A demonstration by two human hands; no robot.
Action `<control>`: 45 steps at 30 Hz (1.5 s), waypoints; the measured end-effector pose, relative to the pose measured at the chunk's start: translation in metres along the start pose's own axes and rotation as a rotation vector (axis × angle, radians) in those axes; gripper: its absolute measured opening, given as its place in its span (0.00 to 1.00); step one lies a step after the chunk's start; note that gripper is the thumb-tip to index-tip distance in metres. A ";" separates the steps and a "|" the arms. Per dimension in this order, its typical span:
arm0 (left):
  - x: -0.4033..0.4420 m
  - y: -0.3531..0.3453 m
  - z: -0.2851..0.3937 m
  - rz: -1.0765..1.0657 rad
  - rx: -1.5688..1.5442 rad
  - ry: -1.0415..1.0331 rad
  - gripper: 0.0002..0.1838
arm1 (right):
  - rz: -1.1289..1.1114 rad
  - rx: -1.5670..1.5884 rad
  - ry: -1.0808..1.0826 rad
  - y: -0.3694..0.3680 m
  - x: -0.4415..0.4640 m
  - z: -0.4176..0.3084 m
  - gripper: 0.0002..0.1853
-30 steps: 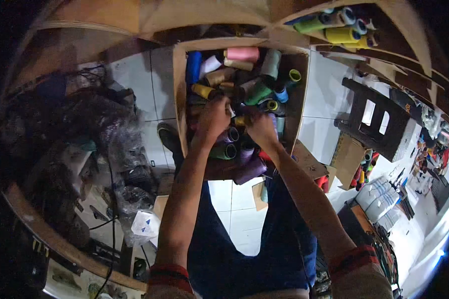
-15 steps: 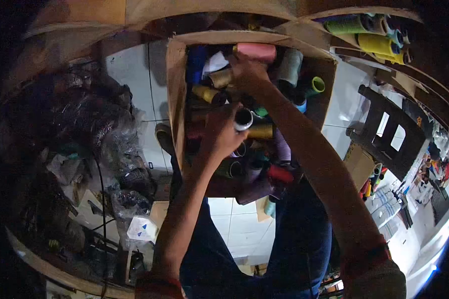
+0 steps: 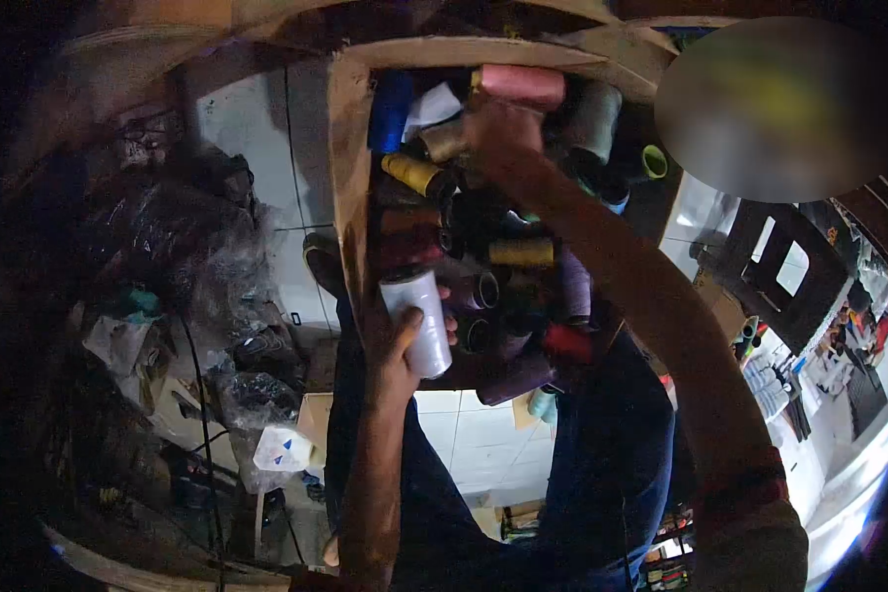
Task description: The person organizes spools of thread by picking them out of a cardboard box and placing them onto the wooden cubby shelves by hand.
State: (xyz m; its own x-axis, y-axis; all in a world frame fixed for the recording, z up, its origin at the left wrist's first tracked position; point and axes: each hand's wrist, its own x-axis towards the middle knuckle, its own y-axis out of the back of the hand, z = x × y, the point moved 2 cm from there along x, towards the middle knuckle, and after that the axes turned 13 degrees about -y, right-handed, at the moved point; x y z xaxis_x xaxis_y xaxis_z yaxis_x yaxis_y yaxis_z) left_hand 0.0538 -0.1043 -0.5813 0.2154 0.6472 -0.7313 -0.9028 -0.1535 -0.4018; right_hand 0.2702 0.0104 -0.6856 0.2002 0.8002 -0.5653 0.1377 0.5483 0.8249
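A white thread spool (image 3: 419,321) is in my left hand (image 3: 400,350), with the thumb and fingers wrapped around its side. My right hand (image 3: 503,133) reaches into the wooden box (image 3: 348,178), right below a pink thread spool (image 3: 523,87). Its fingers are blurred and partly hidden, so any grip there is unclear. Near it lie a tan spool (image 3: 445,141), a piece of white paper (image 3: 432,109), a blue spool (image 3: 392,113) and a grey spool (image 3: 594,120). Lower in the box are a yellow spool (image 3: 411,174), a gold spool (image 3: 522,252) and a red spool (image 3: 567,343).
Dark plastic wrapping (image 3: 138,257) heaps up on the left, with a black cable (image 3: 200,385) running down it. A black panel with cutouts (image 3: 784,261) is at the right. My legs (image 3: 607,444) flank the box's near side, above white floor tiles (image 3: 474,434).
My left hand has drawn the white spool down and to the left, turning it from end-on to side-on. My right hand remains by the pink spool. The view has shifted slightly.
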 end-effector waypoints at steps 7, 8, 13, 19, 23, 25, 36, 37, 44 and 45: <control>0.014 -0.008 -0.014 -0.103 0.033 0.027 0.34 | 0.275 0.093 0.098 -0.025 -0.016 0.028 0.19; 0.012 -0.006 -0.016 -0.110 0.036 0.046 0.34 | 0.215 0.072 0.066 -0.028 -0.012 0.028 0.20; 0.016 -0.003 -0.022 -0.177 0.089 0.072 0.32 | 0.074 -0.163 0.020 -0.037 0.033 0.011 0.20; 0.029 0.000 -0.008 -0.190 0.003 0.009 0.31 | 0.105 -0.232 0.189 -0.029 0.040 0.004 0.10; 0.038 0.010 -0.003 -0.171 0.014 -0.037 0.32 | 0.298 -0.286 0.258 -0.017 0.024 -0.001 0.11; 0.043 0.012 0.002 -0.162 0.037 -0.068 0.33 | 0.587 -0.312 0.361 -0.013 0.022 0.000 0.13; 0.047 0.018 0.004 -0.143 0.003 -0.058 0.33 | 0.374 -0.369 0.351 -0.022 -0.002 0.007 0.19; 0.045 0.017 0.003 -0.154 -0.034 -0.055 0.34 | 0.304 -0.313 0.393 -0.014 -0.003 0.011 0.19; 0.047 0.009 0.001 -0.240 -0.223 -0.135 0.38 | 0.226 0.634 0.042 0.091 -0.129 -0.018 0.30; 0.049 0.009 -0.001 -0.234 -0.247 -0.159 0.39 | 0.109 0.779 -0.117 0.093 -0.150 -0.026 0.29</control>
State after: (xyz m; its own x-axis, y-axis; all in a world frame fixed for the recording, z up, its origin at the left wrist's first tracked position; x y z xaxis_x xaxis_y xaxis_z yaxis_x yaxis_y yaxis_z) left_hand 0.0565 -0.0750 -0.6211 0.3268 0.7912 -0.5170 -0.7149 -0.1508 -0.6827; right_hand 0.2282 -0.0528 -0.5243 0.3461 0.7853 -0.5133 0.7417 0.1060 0.6623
